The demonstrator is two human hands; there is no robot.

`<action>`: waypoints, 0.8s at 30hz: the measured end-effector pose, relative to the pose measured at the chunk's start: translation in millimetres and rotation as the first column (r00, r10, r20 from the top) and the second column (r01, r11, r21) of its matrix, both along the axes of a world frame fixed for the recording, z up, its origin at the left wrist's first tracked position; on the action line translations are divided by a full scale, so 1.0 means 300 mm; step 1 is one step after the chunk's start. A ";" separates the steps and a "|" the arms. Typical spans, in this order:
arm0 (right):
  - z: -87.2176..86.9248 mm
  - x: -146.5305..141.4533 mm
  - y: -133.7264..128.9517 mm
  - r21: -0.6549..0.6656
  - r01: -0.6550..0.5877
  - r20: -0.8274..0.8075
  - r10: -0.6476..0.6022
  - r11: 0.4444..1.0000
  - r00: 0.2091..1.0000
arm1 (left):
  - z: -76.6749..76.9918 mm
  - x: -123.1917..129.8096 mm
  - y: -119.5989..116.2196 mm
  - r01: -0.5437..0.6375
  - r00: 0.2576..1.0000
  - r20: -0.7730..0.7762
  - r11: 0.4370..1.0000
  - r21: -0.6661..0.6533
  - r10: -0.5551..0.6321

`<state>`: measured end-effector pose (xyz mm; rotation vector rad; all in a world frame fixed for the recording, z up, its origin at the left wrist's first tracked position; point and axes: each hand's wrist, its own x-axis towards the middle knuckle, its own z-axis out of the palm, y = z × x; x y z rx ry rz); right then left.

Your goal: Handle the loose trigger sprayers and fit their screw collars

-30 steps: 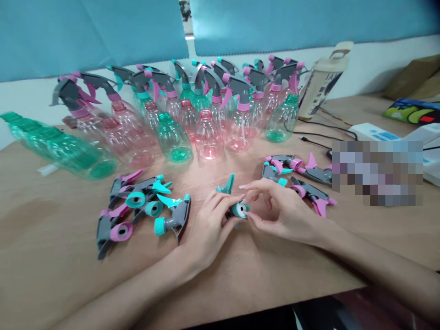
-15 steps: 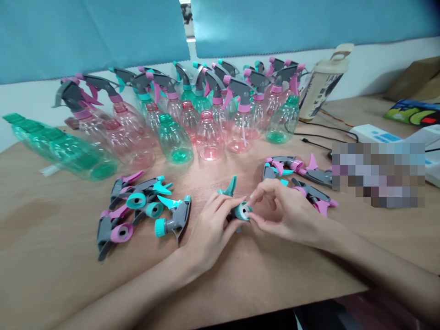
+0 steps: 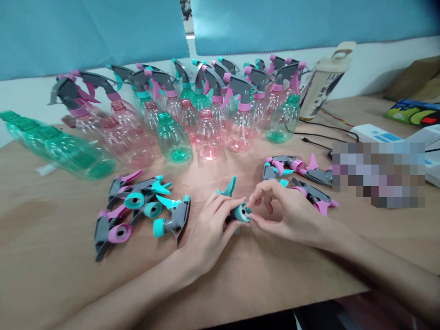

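Observation:
My left hand [image 3: 213, 220] is wrapped round a grey and teal spray trigger head [image 3: 243, 211], whose collar opening faces me and to the right. A teal trigger lever shows above the knuckles. My right hand [image 3: 282, 208] has thumb and forefinger bent to the collar's rim, touching it at top and bottom; the other fingers are curled. Loose trigger heads lie on both sides: a teal one [image 3: 173, 220] just left of my left hand, a pink one [image 3: 113, 232] farther left, and another pink one [image 3: 314, 197] beyond my right wrist.
Behind my hands stand many pink and green bottles, such as a green bottle [image 3: 174, 140] and a pink bottle [image 3: 210, 137], several with trigger heads fitted. Green bottles [image 3: 62, 146] lean together at the left. A tumbler [image 3: 325, 82], a black cable [image 3: 319, 139] and a blurred-out patch occupy the right.
Both hands stay almost in place on the trigger head, whose collar has turned slightly between my fingers. The view has shifted a little.

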<state>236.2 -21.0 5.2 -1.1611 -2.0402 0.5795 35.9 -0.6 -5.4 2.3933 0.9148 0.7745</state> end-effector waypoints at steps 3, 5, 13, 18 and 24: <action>0.001 0.001 0.001 -0.004 -0.003 0.008 0.003 1.000 1.000 | -0.001 0.000 0.000 -0.002 1.000 0.005 1.000 -0.001 0.002; 0.001 -0.002 0.002 -0.013 -0.007 0.005 0.007 1.000 1.000 | -0.002 0.001 0.000 0.001 1.000 0.006 1.000 -0.011 -0.001; -0.020 -0.030 0.003 0.037 0.031 -0.060 -0.029 0.999 0.998 | -0.002 0.006 0.003 0.021 1.000 0.017 1.000 -0.007 -0.020; -0.004 -0.003 0.007 0.015 -0.017 0.023 0.017 1.000 1.000 | -0.004 0.004 0.012 0.065 0.997 -0.048 0.998 0.023 -0.064; 0.001 0.023 0.016 0.032 -0.082 0.118 0.078 0.996 0.990 | -0.011 -0.002 0.033 0.142 0.984 -0.115 0.990 0.020 -0.139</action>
